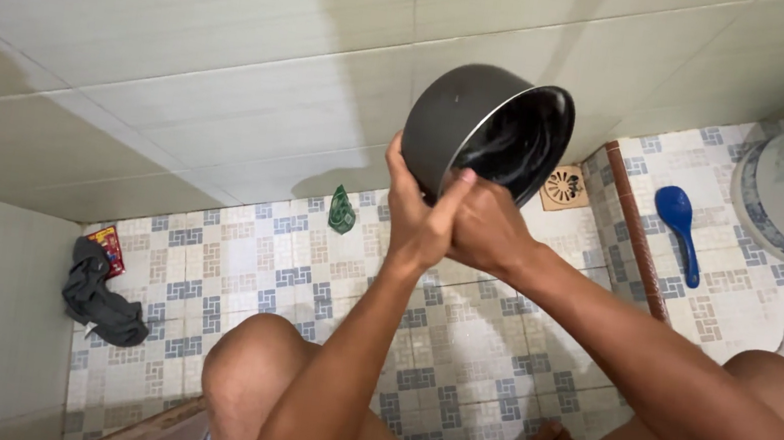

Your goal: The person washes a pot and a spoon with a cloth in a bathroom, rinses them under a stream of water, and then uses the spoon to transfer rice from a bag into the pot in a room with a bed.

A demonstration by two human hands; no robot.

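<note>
Both hands hold up a round dark metal pot point(484, 131) tilted on its side above the tiled floor point(305, 269)

Head view: the left hand point(418, 215) clamps the pot's lower rim, the right hand point(490, 228) grips beside it; a blue plastic rice scoop point(679, 223) lies well apart

One pot point(484, 131), one blue spoon point(679, 228)

The pot point(484, 131) is dark grey outside and black inside. The floor point(325, 272) has white tiles with blue-grey and beige squares. The spoon point(679, 228) is blue, the cloth point(104, 298) dark grey, the wall point(182, 51) plain cream.
</note>
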